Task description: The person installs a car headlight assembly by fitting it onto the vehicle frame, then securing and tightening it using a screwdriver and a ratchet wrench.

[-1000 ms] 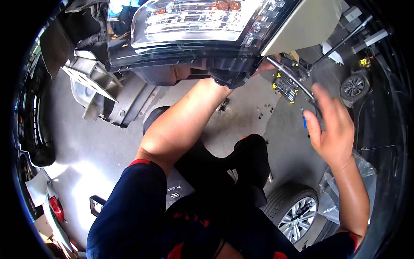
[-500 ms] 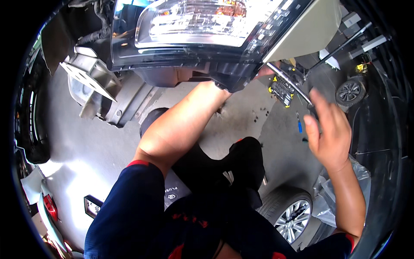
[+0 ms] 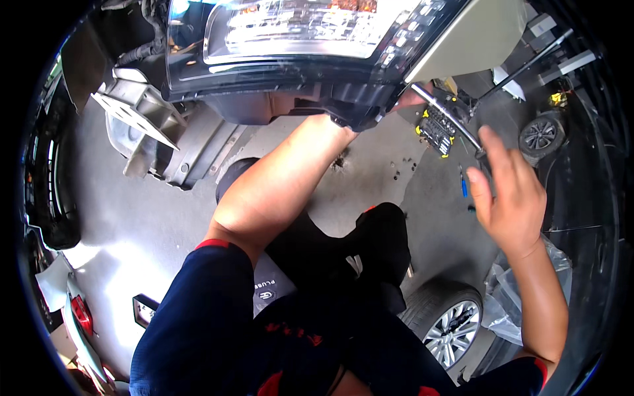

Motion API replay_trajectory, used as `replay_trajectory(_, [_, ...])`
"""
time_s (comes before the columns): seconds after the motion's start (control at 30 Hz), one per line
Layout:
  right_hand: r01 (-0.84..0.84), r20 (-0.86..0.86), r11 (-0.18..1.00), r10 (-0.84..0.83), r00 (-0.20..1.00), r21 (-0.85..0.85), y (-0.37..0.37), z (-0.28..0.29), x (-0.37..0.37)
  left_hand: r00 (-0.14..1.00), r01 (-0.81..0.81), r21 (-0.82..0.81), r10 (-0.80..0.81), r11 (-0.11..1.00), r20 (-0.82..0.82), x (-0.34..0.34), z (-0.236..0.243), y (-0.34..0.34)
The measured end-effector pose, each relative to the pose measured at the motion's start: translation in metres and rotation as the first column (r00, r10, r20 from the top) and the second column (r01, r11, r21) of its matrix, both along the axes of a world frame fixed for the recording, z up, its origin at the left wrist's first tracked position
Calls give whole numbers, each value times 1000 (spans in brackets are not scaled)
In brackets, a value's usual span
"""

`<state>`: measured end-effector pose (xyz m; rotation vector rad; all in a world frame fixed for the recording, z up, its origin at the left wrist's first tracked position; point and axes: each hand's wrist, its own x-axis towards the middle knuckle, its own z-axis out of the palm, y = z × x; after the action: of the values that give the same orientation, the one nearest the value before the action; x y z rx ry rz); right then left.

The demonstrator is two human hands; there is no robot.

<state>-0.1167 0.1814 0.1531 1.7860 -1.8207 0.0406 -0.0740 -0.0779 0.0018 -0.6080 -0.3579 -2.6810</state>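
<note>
A large headlight (image 3: 290, 39) with a clear lens and black housing fills the top of the view. My left forearm passes under it, and my left hand (image 3: 416, 96) shows only in part beyond its lower right corner; the fingers are mostly hidden. Beside that hand a chrome bar (image 3: 449, 119), like a socket wrench, slants down to the right from the panel edge. My right hand (image 3: 512, 191) is open by the bar's lower end, thumb apart from the fingers. Whether its fingertips touch the bar I cannot tell.
An open tool set (image 3: 436, 132) and a blue-handled screwdriver (image 3: 464, 187) lie on the floor beyond. A wheel (image 3: 452, 327) rests near my knees, with clear plastic sheeting (image 3: 498, 303) beside it. Metal body parts (image 3: 148, 125) stand at left; a dark car (image 3: 581, 198) borders the right.
The headlight sits slightly higher in view. My right hand has shifted a little to the right, staying open near the bar's end. The left arm keeps nearly the same pose.
</note>
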Motion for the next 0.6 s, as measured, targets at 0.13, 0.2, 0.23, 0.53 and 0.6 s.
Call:
replay_trajectory(0.13, [-74,305,994,96,948,-81,0,-25,-18,997,-71,-18,72,997,33,7,9,9])
replay_trajectory(0.2, [20,758,996,-82,648,90,3,-14,-23,983,-159,-106,167,982,81,10,14,13])
replay_trajectory(0.23, [9,952,962,-272,142,274,5,-9,-24,987,-136,-110,144,985,73,12,14,11])
replay_trajectory(0.53, [78,32,996,-79,996,32,-2,5,-6,997,-32,-102,39,994,62,7,11,13])
replay_trajectory(0.6, [40,141,999,-39,989,-6,1,-6,-12,999,-17,-84,21,996,45,4,12,15])
